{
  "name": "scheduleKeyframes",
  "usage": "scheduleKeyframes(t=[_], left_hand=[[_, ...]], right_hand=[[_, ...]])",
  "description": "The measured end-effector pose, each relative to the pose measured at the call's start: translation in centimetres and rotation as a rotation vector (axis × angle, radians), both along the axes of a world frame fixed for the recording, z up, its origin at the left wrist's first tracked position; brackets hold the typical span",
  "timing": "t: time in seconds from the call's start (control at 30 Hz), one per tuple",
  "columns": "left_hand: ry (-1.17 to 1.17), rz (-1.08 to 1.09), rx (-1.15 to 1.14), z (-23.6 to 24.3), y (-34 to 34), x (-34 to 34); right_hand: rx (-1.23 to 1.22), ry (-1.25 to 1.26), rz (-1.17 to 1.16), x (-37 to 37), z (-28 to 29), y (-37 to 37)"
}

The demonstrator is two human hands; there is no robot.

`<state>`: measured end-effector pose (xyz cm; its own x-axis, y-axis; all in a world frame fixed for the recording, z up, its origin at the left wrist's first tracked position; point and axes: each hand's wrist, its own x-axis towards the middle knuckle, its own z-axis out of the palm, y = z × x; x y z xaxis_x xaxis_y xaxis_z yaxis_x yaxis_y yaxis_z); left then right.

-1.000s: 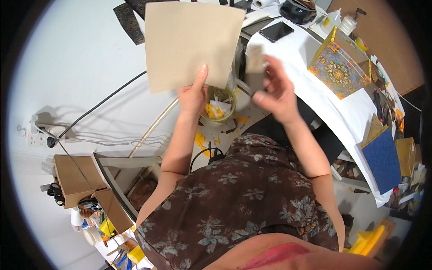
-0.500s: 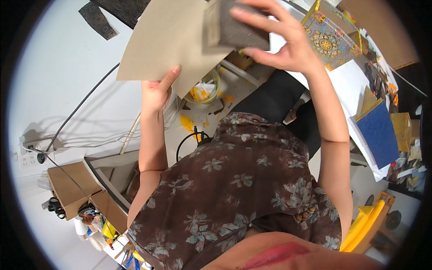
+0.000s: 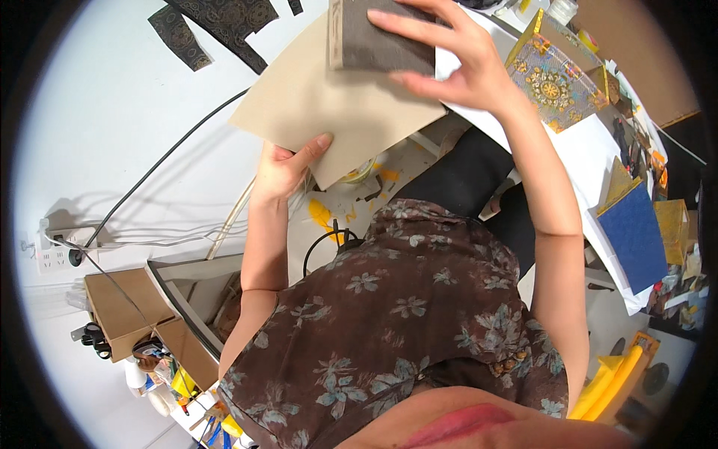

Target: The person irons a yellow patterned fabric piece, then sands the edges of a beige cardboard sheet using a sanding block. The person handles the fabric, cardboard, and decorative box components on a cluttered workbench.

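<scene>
A large beige sheet of board or stiff paper (image 3: pixel 292 105) is gripped at its near edge by my left hand (image 3: pixel 288 168), the thumb lying on top and the fingers hidden underneath. Over the sheet's far right part, my right hand (image 3: pixel 467 63) holds a dark brown block-like piece (image 3: pixel 389 41) with a pale strip along its left side. Fingers rest on its upper face and the thumb is at its near edge. Its far end is cut off by the top of the picture, and I cannot tell whether it touches the sheet.
Dark patterned pieces (image 3: pixel 224 30) lie at the far left. On the right, a white work surface (image 3: pixel 572 153) bears an ornate patterned box (image 3: pixel 550 86) and a blue panel (image 3: pixel 634 236). A black cable (image 3: pixel 161 172) crosses the left side. Below the sheet, yellow scraps (image 3: pixel 320 214) lie on the floor.
The sheet and my left hand have shifted right and nearer to me. My right hand and the brown piece have moved slightly up and left, and the view has shifted a little.
</scene>
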<state>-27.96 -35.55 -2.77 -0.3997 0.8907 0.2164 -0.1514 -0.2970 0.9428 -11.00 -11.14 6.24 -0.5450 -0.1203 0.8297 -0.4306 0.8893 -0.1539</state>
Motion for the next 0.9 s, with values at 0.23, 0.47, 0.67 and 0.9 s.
scheduleKeyframes(t=[0.23,0.47,0.67,0.9], left_hand=[[0.007,-0.008,-0.015,-0.3,-0.4,-0.2],[0.024,0.050,0.012,0.2,-0.2,0.1],[-0.041,0.174,0.060,0.2,0.0,-0.2],[-0.069,0.382,0.141,0.1,-1.6,-2.9]], right_hand=[[-0.051,0.019,0.046,-0.1,1.4,-1.2],[-1.006,-0.247,0.209,-0.5,0.3,-1.0],[-0.581,-0.280,0.026,-0.2,-1.6,-1.2],[-0.414,-0.404,-0.108,5.3,-7.6,0.4]])
